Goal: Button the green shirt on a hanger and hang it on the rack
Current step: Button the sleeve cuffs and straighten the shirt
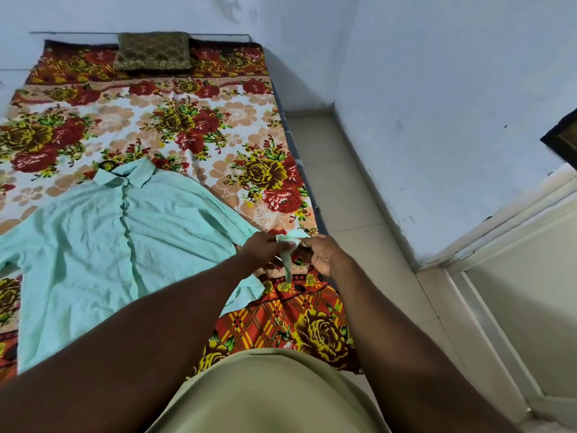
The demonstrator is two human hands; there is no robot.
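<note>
With left grip (262,249) and right grip (324,256) pinching the cuff (292,238) between them, we judge the shirt (93,232) light and limp: hold stiffer edges.

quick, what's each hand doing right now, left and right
Left hand: pinches the sleeve cuff of the green shirt.
Right hand: pinches the same sleeve cuff from the other side.

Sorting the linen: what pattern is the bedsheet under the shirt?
Bedsheet: red and yellow roses on white, best in the head view.
</note>
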